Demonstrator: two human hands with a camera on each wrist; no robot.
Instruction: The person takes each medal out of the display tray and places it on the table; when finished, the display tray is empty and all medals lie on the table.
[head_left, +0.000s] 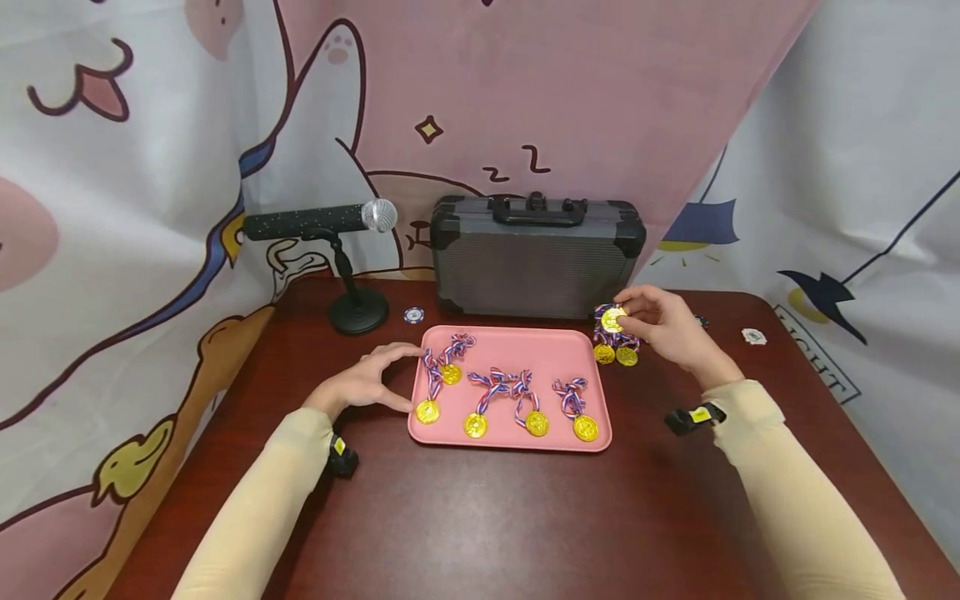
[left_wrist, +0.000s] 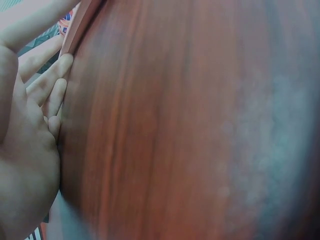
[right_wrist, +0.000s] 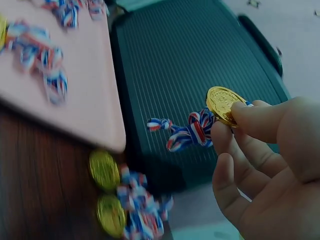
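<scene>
- Gold medal [head_left: 613, 318] is being pinched in the right grip [head_left: 663, 329], lifted just past the pink tray's [head_left: 510, 442] right edge.
- Left grip [head_left: 367, 383], fingers spread, is touching the tray's left edge; bare tabletop [head_left: 487, 525] is lying open in front.

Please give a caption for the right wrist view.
Right hand pinches a round gold medal with striped ribbon above the black ribbed case.

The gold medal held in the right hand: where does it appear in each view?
Head: gold medal right of centre, pinched by the right hand, before the grey case.
Left wrist: not in it.
Right wrist: medal right of centre, ribbon hanging left.
Shared landmark: pink tray.
</scene>
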